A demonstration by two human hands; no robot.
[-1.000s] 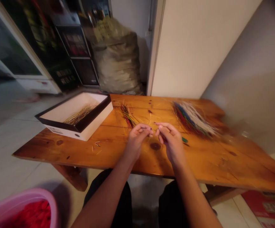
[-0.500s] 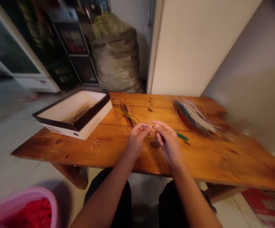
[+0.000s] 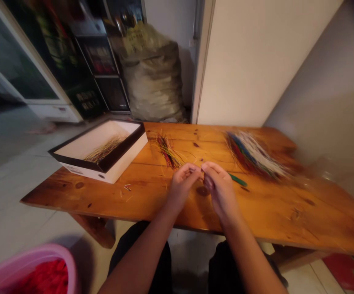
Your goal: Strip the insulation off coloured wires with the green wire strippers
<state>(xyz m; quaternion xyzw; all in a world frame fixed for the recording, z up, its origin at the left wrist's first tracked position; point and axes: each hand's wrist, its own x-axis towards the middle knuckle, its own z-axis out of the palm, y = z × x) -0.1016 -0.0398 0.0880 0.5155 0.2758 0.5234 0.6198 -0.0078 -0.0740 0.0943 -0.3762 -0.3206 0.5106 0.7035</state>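
My left hand (image 3: 183, 179) and my right hand (image 3: 219, 181) meet above the front middle of the wooden table (image 3: 152, 196), fingertips almost touching. Both are closed in a pinch. Between them shows a tiny dark bit of what looks like a thin wire (image 3: 202, 170); the fingers hide most of it. Just beyond my left hand lies a small bundle of red, yellow and dark wires (image 3: 168, 153). A green-handled tool (image 3: 238, 180) rests to the right of my right hand, partly covered by it.
A white box with a black rim (image 3: 128, 153) at the left holds many thin strands. A larger bundle of white, blue, green and red wires (image 3: 255, 153) lies at the right. Short offcuts (image 3: 127, 188) are near the front edge. A pink tub (image 3: 69, 261) with red pieces stands on the floor.
My hands have come closer together, and the right fingertips now meet the left ones. The whole view has shifted slightly; the things on the table look unmoved.
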